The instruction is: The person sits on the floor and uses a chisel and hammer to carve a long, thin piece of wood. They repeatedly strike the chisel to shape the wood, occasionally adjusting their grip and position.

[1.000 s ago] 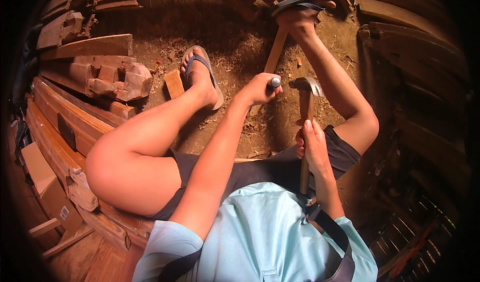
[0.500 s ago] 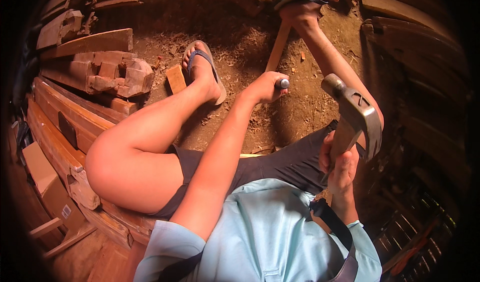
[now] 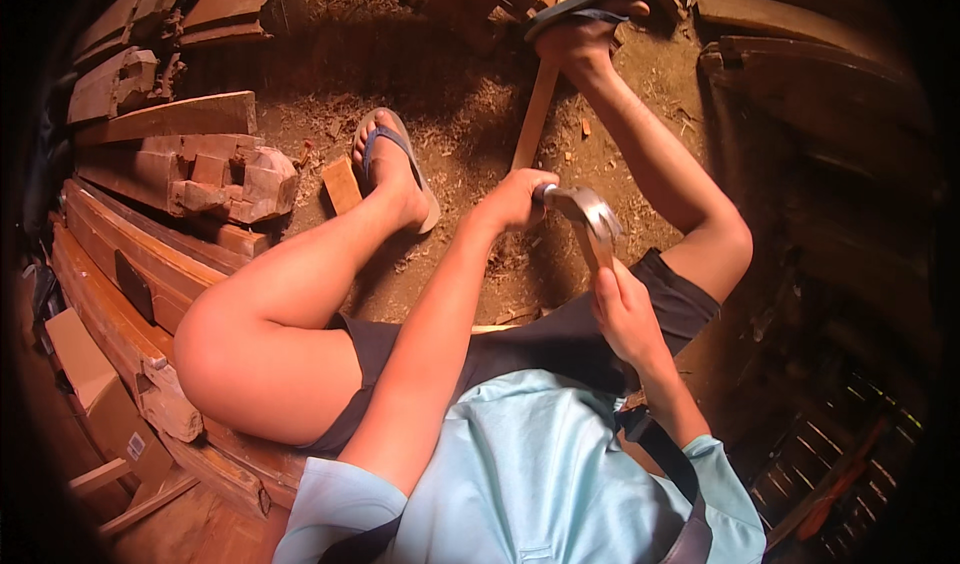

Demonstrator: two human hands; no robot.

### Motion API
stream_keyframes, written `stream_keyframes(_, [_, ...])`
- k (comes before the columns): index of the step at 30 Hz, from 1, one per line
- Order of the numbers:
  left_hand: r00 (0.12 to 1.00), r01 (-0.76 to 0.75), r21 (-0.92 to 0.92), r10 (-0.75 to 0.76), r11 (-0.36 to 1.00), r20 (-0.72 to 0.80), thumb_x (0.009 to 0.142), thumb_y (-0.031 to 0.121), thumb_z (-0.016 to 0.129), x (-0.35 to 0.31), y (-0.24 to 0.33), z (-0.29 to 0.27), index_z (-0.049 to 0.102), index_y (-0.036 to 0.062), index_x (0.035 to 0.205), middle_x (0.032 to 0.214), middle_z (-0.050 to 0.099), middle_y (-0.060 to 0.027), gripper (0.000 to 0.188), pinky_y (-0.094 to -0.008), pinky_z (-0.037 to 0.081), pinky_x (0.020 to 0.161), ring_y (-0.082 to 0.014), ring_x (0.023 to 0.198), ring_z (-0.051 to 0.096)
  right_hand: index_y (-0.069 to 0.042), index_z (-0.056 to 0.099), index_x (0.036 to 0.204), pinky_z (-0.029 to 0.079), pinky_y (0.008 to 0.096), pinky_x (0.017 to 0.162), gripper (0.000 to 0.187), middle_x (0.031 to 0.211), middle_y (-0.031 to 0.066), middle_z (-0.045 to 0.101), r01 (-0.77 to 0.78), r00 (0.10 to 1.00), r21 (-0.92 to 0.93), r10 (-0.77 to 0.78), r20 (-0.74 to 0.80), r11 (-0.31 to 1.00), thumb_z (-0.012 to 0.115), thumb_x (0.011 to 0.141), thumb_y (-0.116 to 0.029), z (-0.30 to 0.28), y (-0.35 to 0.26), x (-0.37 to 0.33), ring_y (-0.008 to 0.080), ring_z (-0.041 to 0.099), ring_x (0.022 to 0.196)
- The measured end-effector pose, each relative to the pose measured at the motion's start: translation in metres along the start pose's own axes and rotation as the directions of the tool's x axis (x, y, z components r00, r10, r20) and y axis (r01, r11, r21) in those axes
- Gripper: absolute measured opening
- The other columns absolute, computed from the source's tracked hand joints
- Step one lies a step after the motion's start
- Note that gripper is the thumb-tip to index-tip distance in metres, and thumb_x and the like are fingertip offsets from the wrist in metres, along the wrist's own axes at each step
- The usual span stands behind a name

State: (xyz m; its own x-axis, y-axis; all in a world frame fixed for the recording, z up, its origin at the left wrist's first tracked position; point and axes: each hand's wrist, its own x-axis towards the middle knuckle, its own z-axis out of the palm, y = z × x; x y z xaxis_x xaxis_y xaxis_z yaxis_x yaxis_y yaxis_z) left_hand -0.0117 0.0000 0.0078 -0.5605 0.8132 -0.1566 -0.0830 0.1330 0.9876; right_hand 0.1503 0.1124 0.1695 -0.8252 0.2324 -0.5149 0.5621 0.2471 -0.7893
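My left hand [image 3: 510, 200] is closed round an upright tool that looks like a chisel [image 3: 543, 192]. Only its round metal-capped end shows above the fist; its lower part is hidden. In my right hand [image 3: 630, 312] is a claw hammer [image 3: 590, 220], gripped by its wooden handle. The hammer's head is at the capped end, with its face touching or very close to it; the claw points right. Beyond my left fist, a narrow wooden strip [image 3: 534, 124] runs away toward my right foot, which rests over its far part in a sandal [image 3: 585, 10].
Wood shavings litter the dirt floor [image 3: 470, 94]. Notched timbers [image 3: 215, 174] and long beams [image 3: 140, 244] are piled on the left. A small wood block [image 3: 342, 185] lies by my left foot. A cardboard box [image 3: 105, 394] stands lower left; more planks [image 3: 800, 89] line the right.
My right hand has swung the hammer left and away from my body, down to the capped tool end. My left hand keeps its grip; the whole view has shifted slightly.
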Motion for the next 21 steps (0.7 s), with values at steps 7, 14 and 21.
stream_keyframes(7, [0.996,-0.086,0.102,0.086,0.991,0.009,0.066,-0.008,0.053,0.005,0.016,-0.003,0.049,0.0058,0.069,0.061,0.049,-0.0031,0.015,-0.0277,0.040,0.056,-0.0095,0.063,0.046,-0.004,0.055,0.090,0.033,0.0236,0.043,0.045,0.065,0.0038,0.048,0.448,0.894,0.446,-0.376,-0.244,0.775,0.060,0.090,-0.049,-0.027,-0.074,-0.068,0.0117,0.045,0.052])
stream_keyframes(14, [0.994,-0.110,0.081,0.109,0.991,0.013,0.065,-0.009,0.054,-0.011,0.012,0.002,0.050,0.0056,0.070,0.062,0.049,-0.0056,0.017,-0.0289,0.040,0.058,-0.0119,0.063,0.046,-0.007,0.046,0.085,0.032,0.0247,0.044,0.040,0.063,-0.0006,0.043,0.028,0.997,0.312,-0.004,-0.078,0.950,0.048,0.099,-0.045,-0.027,-0.062,-0.067,0.0080,0.040,0.050])
stream_keyframes(21, [0.986,-0.168,0.068,0.168,0.983,0.007,0.066,-0.007,0.053,0.011,0.033,0.004,0.047,0.0056,0.067,0.060,0.046,-0.0029,0.014,-0.0280,0.038,0.055,-0.0107,0.061,0.044,-0.005,0.047,0.091,0.032,0.0216,0.045,0.052,0.067,-0.0013,0.042,0.038,0.996,0.224,-0.019,-0.090,0.974,0.046,0.096,-0.056,-0.025,-0.032,-0.053,0.0062,0.038,0.052])
